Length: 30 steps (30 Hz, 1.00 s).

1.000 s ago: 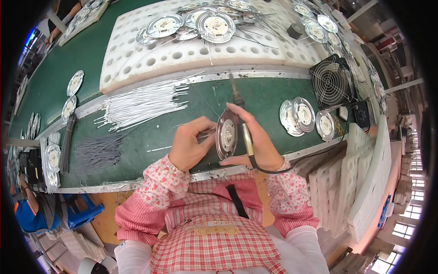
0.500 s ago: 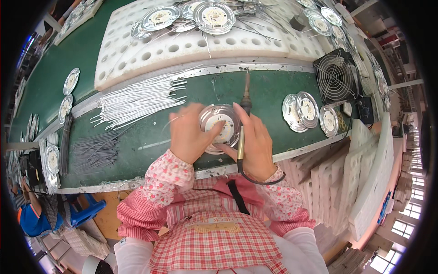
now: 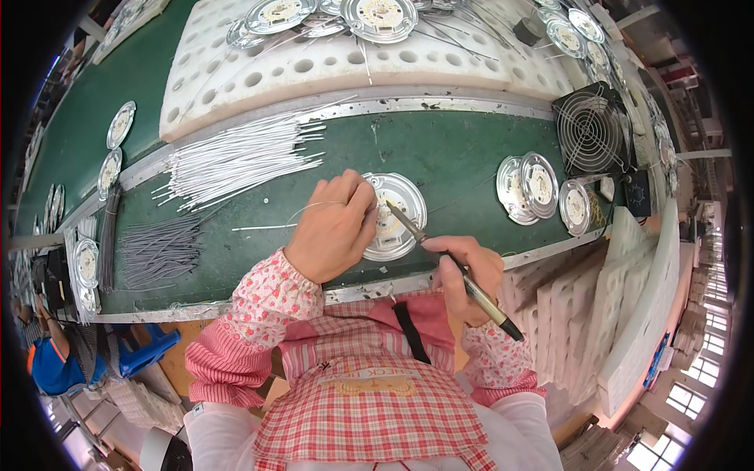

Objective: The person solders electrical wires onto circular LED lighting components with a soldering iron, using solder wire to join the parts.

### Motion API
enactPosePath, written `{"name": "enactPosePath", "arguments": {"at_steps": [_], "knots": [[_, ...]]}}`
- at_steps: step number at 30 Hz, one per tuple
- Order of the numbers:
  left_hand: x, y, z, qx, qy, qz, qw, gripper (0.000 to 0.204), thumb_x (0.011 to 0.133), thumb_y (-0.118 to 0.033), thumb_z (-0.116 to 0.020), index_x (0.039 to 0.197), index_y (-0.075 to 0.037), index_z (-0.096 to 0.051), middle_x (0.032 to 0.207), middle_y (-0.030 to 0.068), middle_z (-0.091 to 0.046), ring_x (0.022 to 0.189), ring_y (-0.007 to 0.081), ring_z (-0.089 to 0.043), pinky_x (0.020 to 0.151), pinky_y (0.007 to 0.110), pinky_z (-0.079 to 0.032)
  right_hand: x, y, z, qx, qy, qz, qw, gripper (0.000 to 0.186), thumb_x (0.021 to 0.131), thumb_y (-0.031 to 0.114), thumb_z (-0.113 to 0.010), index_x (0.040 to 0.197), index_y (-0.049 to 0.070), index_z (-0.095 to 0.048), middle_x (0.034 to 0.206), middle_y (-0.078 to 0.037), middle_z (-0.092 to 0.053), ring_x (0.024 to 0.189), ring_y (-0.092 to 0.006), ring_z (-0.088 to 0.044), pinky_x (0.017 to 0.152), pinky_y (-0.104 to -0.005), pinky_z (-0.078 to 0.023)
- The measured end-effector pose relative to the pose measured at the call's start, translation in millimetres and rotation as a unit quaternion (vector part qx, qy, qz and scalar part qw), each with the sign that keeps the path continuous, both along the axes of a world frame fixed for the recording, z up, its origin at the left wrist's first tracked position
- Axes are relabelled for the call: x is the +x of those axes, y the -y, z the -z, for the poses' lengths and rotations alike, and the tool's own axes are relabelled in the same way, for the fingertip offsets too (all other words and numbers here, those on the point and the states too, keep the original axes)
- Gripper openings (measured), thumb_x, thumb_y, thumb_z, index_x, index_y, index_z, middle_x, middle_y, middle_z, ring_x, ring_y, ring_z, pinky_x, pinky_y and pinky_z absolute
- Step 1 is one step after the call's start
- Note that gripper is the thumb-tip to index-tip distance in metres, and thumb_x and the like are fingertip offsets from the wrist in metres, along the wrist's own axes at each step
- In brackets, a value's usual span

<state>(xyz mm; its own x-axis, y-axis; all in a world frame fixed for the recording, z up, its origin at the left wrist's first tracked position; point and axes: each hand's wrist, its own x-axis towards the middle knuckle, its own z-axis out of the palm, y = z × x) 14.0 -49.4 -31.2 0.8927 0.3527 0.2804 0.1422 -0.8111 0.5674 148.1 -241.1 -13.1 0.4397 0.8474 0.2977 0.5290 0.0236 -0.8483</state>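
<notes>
A round silver metal disc with a pale circuit board in its middle point(image 3: 408, 198) lies flat on the green bench in front of me. My left hand point(image 3: 334, 229) is closed over its left edge, with fingertips pinched on a thin white wire point(image 3: 265, 228). The wire's free end sticks out to the left, and its other end is hidden by the fingers. My right hand point(image 3: 471, 275) grips a soldering iron point(image 3: 488, 303) like a pen. Its slim tip points up and left and reaches the board beside my left fingertips.
Left of my hands lie a bundle of white wires point(image 3: 236, 165) and a pile of grey wires point(image 3: 162, 250). More discs point(image 3: 539, 187) rest at the right, near a black fan point(image 3: 589, 129). A white foam board point(image 3: 330, 69) holding several discs stands at the back.
My right hand has swung the soldering iron round from pointing away to pointing onto the board, and moved right and down. The left hand has closed at the disc with the wire.
</notes>
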Motion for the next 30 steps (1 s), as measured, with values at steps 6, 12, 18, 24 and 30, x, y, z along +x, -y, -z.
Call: {"name": "enactPosePath", "arguments": {"at_steps": [6, 12, 18, 24, 30], "knots": [[4.9, 1.2, 1.9, 0.034, -0.001, 0.005, 0.999, 0.013, 0.087, -0.007, -0.063, 0.097, -0.004, -0.054, 0.096, 0.0119, -0.051, 0.083, 0.0318, -0.053, 0.073, 0.04, -0.039, 2.2, -5.9, -7.0, -0.055, -0.082, 0.007, 0.995, 0.019, 0.093, 0.011, -0.056, 0.105, 0.0, -0.067, 0.064, -0.007, -0.06, 0.053, -0.0139, -0.057, 0.052, -0.0276, -0.043], [6.3, 3.7, 3.8, 0.057, -0.013, -0.004, 0.998, 0.011, 0.088, -0.006, -0.062, 0.096, -0.005, -0.055, 0.095, 0.0115, -0.051, 0.081, 0.0317, -0.052, 0.073, 0.04, -0.039, 4.2, -10.9, -20.1, -0.094, -0.136, 0.012, 0.986, 0.021, 0.096, 0.012, -0.053, 0.106, -0.001, -0.066, 0.059, -0.004, -0.057, 0.051, -0.0078, -0.054, 0.05, -0.0255, -0.042], [9.8, 5.2, 4.3, 0.071, -0.014, -0.018, 0.997, 0.01, 0.087, -0.007, -0.064, 0.094, -0.006, -0.056, 0.093, 0.0109, -0.052, 0.08, 0.032, -0.053, 0.072, 0.041, -0.04, -2.9, -5.1, -10.5, -0.085, -0.137, 0.019, 0.987, 0.02, 0.095, 0.009, -0.053, 0.106, -0.001, -0.067, 0.059, -0.003, -0.058, 0.051, -0.0079, -0.055, 0.05, -0.0255, -0.042], [-19.3, -1.2, 0.6, 0.088, 0.017, 0.033, 0.995, 0.05, 0.071, 0.005, -0.067, 0.119, -0.01, -0.069, 0.106, 0.0049, -0.062, 0.089, 0.0244, -0.059, 0.079, 0.037, -0.048, -13.2, -0.4, -4.0, -0.078, -0.168, 0.033, 0.982, 0.02, 0.096, 0.008, -0.052, 0.109, 0.0, -0.066, 0.06, -0.004, -0.059, 0.052, -0.0078, -0.056, 0.052, -0.0254, -0.044], [-18.6, -4.3, -2.3, 0.124, 0.003, 0.06, 0.99, 0.049, 0.071, 0.002, -0.068, 0.118, -0.012, -0.069, 0.109, 0.0037, -0.062, 0.092, 0.0238, -0.058, 0.078, 0.037, -0.047, -15.2, 5.9, -2.3, -0.065, -0.238, 0.079, 0.966, 0.02, 0.096, 0.008, -0.057, 0.112, 0.0, -0.066, 0.065, -0.008, -0.063, 0.058, -0.0132, -0.061, 0.055, -0.0268, -0.047]]}}
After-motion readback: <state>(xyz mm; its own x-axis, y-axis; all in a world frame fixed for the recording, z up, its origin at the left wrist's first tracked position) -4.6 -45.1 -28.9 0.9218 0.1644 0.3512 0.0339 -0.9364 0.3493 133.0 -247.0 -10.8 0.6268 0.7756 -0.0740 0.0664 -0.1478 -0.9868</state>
